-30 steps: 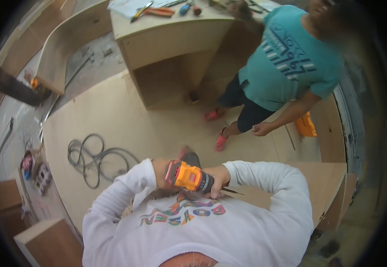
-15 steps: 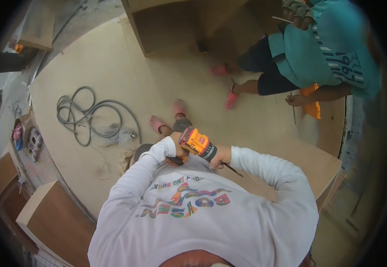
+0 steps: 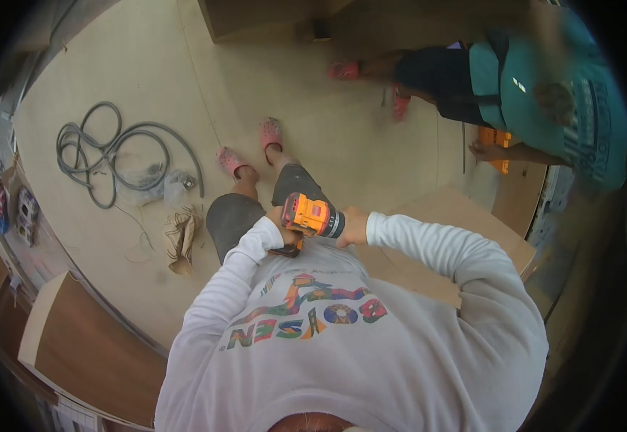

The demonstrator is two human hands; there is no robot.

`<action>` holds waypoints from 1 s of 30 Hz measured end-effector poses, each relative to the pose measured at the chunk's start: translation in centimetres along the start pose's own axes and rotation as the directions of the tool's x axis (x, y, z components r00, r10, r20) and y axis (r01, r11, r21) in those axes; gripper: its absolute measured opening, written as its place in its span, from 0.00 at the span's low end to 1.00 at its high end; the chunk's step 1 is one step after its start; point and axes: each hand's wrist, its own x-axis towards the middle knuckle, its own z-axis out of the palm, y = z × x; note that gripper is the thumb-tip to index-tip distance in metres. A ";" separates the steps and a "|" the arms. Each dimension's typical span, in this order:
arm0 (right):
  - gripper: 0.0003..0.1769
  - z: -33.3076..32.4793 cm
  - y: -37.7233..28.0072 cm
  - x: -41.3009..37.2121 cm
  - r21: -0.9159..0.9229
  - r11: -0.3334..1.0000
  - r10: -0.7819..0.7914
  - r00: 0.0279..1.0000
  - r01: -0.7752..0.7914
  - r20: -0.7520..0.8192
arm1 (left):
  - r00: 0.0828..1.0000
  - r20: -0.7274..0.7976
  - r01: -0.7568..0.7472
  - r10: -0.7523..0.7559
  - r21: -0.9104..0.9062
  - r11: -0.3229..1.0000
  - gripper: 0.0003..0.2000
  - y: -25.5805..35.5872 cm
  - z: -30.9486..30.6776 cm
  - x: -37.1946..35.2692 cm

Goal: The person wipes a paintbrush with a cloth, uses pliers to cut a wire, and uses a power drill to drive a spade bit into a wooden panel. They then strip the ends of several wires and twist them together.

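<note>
An orange and black cordless drill (image 3: 313, 216) is held in front of the white shirt, its chuck toward the right. My left hand (image 3: 281, 225) is wrapped round its grip, partly hidden behind the drill body. At the chuck end, my right hand (image 3: 354, 226) has its fingers closed against the front of the drill; whether a bit is between them is hidden. Below the drill body, the dark base shows near my left hand.
A grey hose (image 3: 162, 128) lies coiled on the board floor beside plastic bags (image 3: 176, 189) and a brown crumpled item (image 3: 181, 241). A co-worker in a teal shirt (image 3: 522, 93) stands at upper right. Wooden panels (image 3: 90, 345) stand lower left, and a wooden box (image 3: 482, 223) is at right.
The view has shifted, showing more of my legs. The drill is turned more level, and the dark rod seen by my right hand is out of sight. The co-worker's raised arm has moved.
</note>
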 end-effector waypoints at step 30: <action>0.35 -9.9 -10.2 -15.7 -0.434 0.523 -0.843 0.369 0.734 -0.391 | 0.894 -0.429 0.138 0.131 0.542 0.829 0.19 9.3 -15.3 -8.0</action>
